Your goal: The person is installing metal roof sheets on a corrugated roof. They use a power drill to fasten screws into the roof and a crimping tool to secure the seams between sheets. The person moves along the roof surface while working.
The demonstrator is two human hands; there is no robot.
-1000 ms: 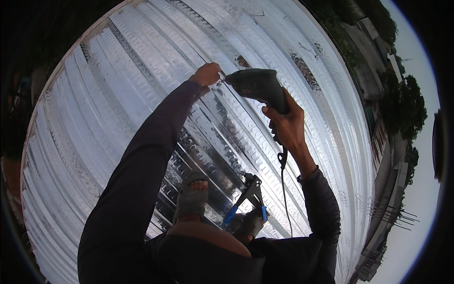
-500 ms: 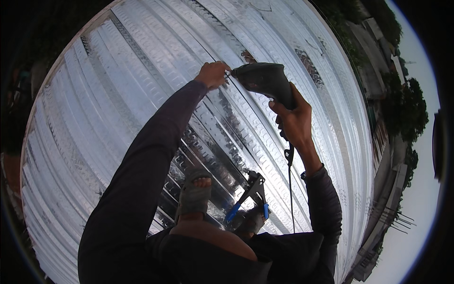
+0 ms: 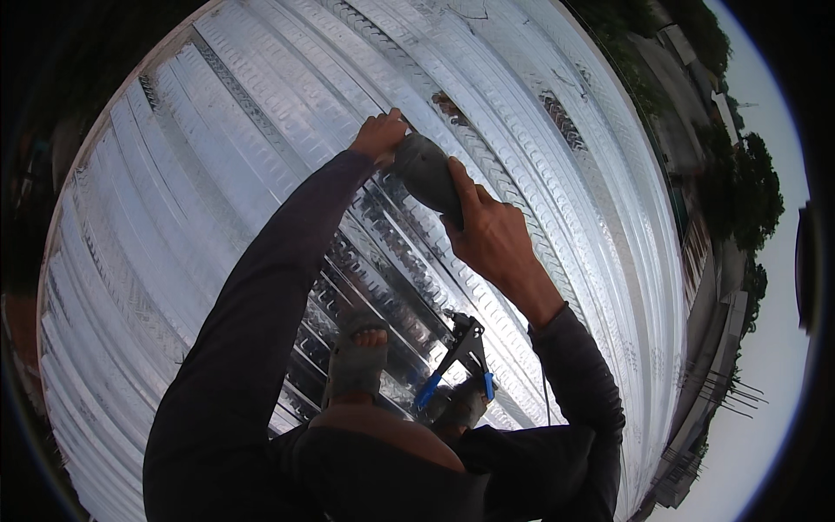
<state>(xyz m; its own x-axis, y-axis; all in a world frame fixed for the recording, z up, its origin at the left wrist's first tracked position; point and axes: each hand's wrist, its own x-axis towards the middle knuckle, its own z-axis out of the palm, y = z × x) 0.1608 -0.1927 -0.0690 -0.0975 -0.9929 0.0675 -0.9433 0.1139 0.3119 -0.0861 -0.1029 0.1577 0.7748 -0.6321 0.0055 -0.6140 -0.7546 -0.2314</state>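
My right hand (image 3: 497, 228) is wrapped round the grip of a dark corded power drill (image 3: 424, 174). The drill's nose is down against the ribbed, shiny metal roof sheet (image 3: 287, 83), and its bit is hidden from this angle. My left hand (image 3: 379, 137) is closed right beside the drill's front end, fingers curled near a raised seam; what they pinch, if anything, is out of sight. Lower down, a hand riveter (image 3: 470, 339) with blue handles lies on the sheet near my sandalled feet (image 3: 358, 361).
The drill's cord (image 3: 546, 396) runs down past my right forearm. Raised ribs cross the roof diagonally, and the roof's edge curves along the right side. Beyond it stand trees (image 3: 755, 196), lower buildings and bare metal rods (image 3: 731, 396).
My right hand has brought the drill left and turned it, so its rear now faces me. My left hand has shifted slightly left and stays by the drill's nose. The hand riveter has not moved.
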